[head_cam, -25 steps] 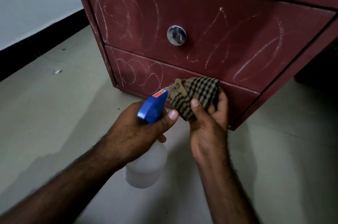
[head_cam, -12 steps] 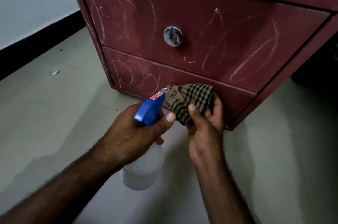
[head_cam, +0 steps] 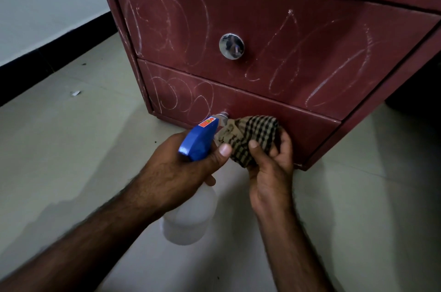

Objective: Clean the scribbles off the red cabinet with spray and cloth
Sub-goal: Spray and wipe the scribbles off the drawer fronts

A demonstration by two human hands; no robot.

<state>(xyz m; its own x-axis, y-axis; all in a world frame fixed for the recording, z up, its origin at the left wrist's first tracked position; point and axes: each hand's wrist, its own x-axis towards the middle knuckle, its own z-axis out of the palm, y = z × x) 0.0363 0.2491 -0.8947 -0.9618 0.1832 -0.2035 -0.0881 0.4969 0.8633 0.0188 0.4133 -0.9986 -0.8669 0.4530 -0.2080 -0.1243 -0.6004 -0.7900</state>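
Note:
A red cabinet [head_cam: 274,17] with two drawers stands on the floor, white scribbles [head_cam: 167,29] looping over both drawer fronts. My left hand [head_cam: 181,172] grips a spray bottle [head_cam: 198,141] with a blue head and a white body, its nozzle pointing at the lower drawer and close to the cloth. My right hand [head_cam: 269,167] holds a bunched checked cloth [head_cam: 253,136] just in front of the lower drawer [head_cam: 298,129], right of the nozzle. A round chrome knob [head_cam: 231,46] sits on the upper drawer.
Pale floor tiles [head_cam: 71,148] spread to the left and below. A white wall with a black skirting [head_cam: 47,57] runs along the left. A small white scrap [head_cam: 75,93] lies on the floor. Dark space lies right of the cabinet.
Both hands have stayed close together with the bottle and cloth, sinking slightly against the lower drawer. The view has shifted a little.

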